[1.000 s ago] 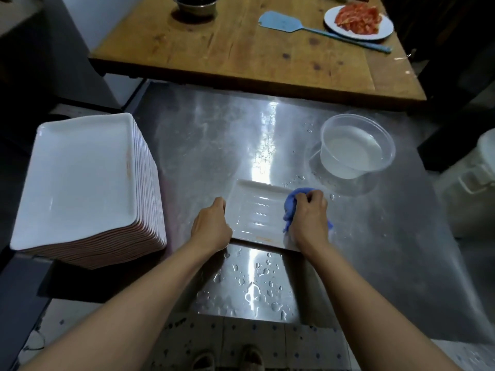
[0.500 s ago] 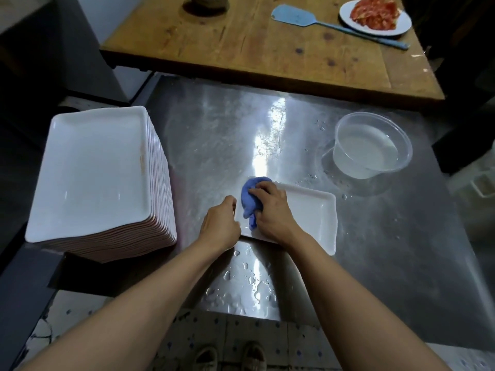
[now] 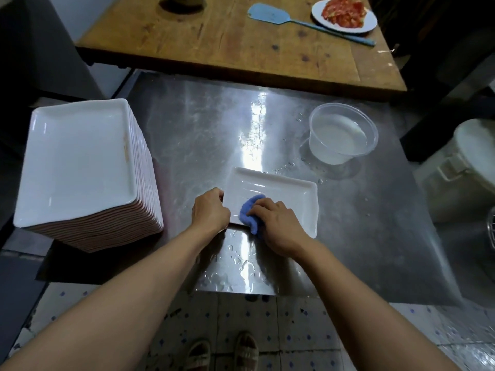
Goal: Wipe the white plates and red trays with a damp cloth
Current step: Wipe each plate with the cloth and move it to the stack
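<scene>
Stainless steel forms the wet worktop (image 3: 361,236), and a white rectangular plate (image 3: 284,194) lies flat on it near the front edge, its inner surface streaked with moisture. The left hand (image 3: 210,210) sits at the plate's left short edge, fingers curled over the rim and gripping it. The right hand (image 3: 278,226) rests on the plate's near left part with its fingers bent round a crumpled blue cloth (image 3: 249,214), pressing it against the plate; the cloth bulges out to the left of the knuckles and hangs over the plate's near rim.

To the left, a tall stack of white rectangular plates (image 3: 80,159) stands at the worktop's left edge, well apart from the single plate. A clear round plastic tub of water (image 3: 341,135) stands on the steel beyond the plate's far right corner, near it but not touching. Water drops lie scattered on the steel in front of the plate and around the tub.

Beyond the worktop stands a brown wooden table (image 3: 214,41) carrying a light blue spatula (image 3: 270,14) and a round white dish of chopped red food (image 3: 344,13). A white lidded bucket (image 3: 463,167) stands to the right of the worktop. Below, sandalled feet (image 3: 222,352) stand on a speckled tile floor.
</scene>
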Action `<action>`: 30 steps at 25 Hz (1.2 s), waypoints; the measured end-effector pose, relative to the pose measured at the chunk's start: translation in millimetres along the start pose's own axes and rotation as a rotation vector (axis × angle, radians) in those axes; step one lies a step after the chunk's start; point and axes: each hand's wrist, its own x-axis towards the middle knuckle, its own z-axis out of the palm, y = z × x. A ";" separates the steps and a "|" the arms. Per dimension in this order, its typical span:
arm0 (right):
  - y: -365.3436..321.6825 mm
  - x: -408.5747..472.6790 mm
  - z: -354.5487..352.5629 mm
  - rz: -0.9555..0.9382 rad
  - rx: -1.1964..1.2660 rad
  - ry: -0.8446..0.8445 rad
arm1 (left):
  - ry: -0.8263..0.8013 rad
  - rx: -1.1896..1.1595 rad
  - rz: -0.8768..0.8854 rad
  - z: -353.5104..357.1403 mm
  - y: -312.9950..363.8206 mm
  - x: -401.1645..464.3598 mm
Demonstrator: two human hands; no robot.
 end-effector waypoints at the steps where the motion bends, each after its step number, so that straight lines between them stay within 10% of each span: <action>1: 9.8 -8.9 -2.5 0.038 -0.028 0.001 | 0.007 0.017 0.002 0.3 1.3 0.4; 11: 50.7 -54.1 -9.6 0.136 -0.265 0.040 | 0.060 0.296 0.003 -2.4 13.3 -10.8; 17: 47.3 -51.6 -13.6 0.111 -0.184 0.078 | 0.022 0.489 0.604 17.1 35.4 -39.8; 30: 54.0 -44.9 -55.9 0.396 0.980 0.439 | -0.086 0.257 0.403 16.2 53.9 -43.9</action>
